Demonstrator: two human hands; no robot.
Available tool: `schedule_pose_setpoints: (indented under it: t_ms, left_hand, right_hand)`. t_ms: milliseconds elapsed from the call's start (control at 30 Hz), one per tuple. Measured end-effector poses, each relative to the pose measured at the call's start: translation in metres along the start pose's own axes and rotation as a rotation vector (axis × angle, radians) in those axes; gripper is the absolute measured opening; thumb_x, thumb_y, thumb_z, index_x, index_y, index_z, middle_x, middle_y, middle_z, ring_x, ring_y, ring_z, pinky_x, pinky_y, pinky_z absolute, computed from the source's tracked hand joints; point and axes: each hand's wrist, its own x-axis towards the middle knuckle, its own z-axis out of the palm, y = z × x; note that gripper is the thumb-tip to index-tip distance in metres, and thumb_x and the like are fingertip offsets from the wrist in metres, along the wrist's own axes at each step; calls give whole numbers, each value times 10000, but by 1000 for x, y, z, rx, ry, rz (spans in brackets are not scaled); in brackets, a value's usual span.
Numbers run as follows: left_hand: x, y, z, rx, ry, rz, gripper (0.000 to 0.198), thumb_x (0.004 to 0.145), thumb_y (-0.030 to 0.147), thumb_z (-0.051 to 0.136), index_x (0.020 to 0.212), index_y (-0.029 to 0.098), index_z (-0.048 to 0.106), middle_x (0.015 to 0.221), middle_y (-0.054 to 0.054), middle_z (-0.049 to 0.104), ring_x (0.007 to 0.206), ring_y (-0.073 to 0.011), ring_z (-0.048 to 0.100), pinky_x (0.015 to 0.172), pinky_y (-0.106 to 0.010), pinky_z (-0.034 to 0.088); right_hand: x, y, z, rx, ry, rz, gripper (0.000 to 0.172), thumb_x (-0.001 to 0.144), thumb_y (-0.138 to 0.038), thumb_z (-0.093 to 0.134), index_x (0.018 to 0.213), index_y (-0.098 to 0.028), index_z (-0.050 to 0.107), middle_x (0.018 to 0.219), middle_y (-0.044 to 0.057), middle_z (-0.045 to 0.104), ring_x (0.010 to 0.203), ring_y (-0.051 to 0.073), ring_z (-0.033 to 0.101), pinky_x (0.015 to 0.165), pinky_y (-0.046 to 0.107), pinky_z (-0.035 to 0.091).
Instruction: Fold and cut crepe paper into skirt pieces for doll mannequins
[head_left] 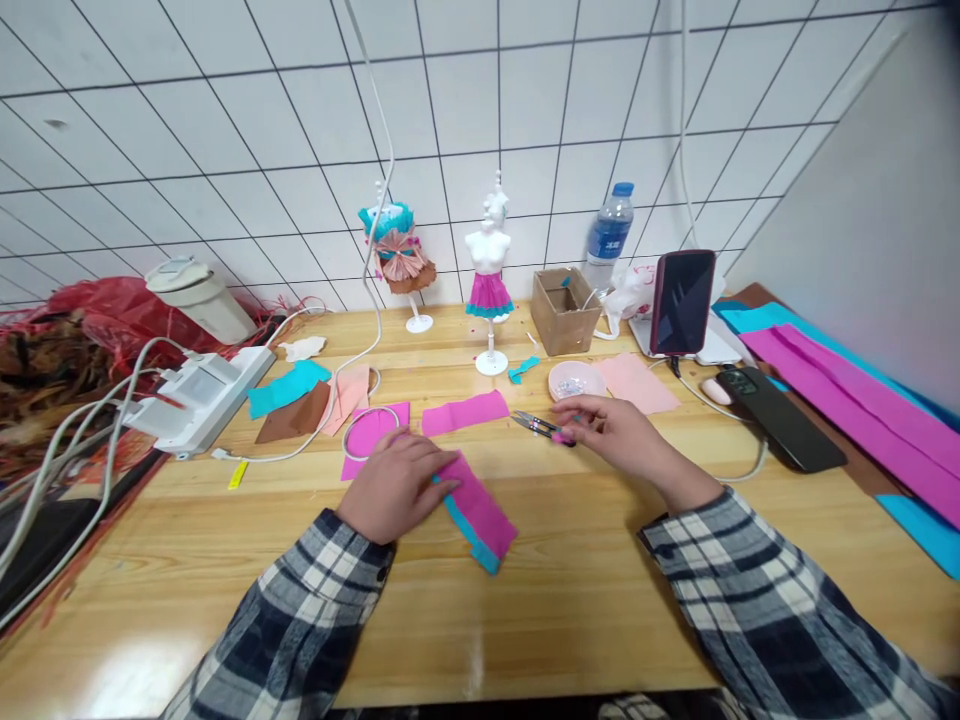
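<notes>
My left hand is closed on the end of a magenta strip of crepe-like material with a blue band along one long edge. The strip slants toward me over the wooden table. My right hand has its fingers closed around the handle end of small thread snips, whose blades point left. Just beyond lies a flat magenta piece. Partly under my left hand are a magenta square and a pale ring. A white dress form wears a magenta skirt with a blue hem.
A second dressed form, a cardboard box and a water bottle stand at the back. A pink dish sits near my right hand. Phones and coloured sheets lie right; a power strip with cables lies left.
</notes>
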Motion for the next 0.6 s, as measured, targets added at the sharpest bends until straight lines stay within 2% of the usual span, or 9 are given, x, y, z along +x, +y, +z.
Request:
schedule_pose_setpoints:
  t_ms: [67,167,233,300,400,500,600]
  left_hand:
    - [-3,-4,-4,28,59,-25,350,869,419,551,1152,240,650,1000,-86,682,960,-238,601,944,-464,395]
    - [-4,-3,-4,18,48,68,314,857,378,576,1127,244,664,1055,-90,666,1017,-250,577,926,-436,420]
    - [-3,3,-1,-22,-27,166,269,864,348,569,1095,256,672,1112,-76,658,1076,-250,557,951,-422,412]
    - [0,13,4,-54,-89,207,260,871,365,559,1082,265,672,1129,-67,653,1080,-246,557,943,-411,416]
    - [4,33,13,-27,-74,118,315,862,430,558,1101,250,657,1061,-82,655,989,-252,579,882,-426,430]
    - [7,49,19,15,-22,8,335,868,454,537,1085,229,656,993,-90,652,934,-258,583,835,-435,433]
    - [8,52,22,9,30,-55,334,891,432,501,1098,218,650,978,-96,648,915,-250,587,808,-411,444]
  right_hand:
    - [-2,2,-2,-14,-51,-27,329,821,-288,588,1133,-226,669,980,28,734,749,155,646,691,279,502]
    - [-4,8,-13,-76,94,-19,378,844,-250,537,1211,-234,628,1049,44,722,747,147,638,679,270,489]
    - [-6,15,-24,-176,183,28,327,839,-283,547,1135,-223,673,946,44,739,690,149,625,619,256,463]
    - [-7,23,-33,-314,155,85,247,824,-322,563,986,-231,726,829,29,734,655,155,611,576,250,425]
    - [-8,30,-35,-492,39,203,204,813,-341,560,849,-251,739,776,22,722,681,176,614,561,255,381]
    - [-7,28,-26,-583,61,314,210,811,-371,553,813,-255,728,760,33,716,702,196,616,539,263,340]
    - [-7,24,-17,-573,74,334,164,782,-362,584,783,-251,704,738,28,703,683,185,612,518,256,309]
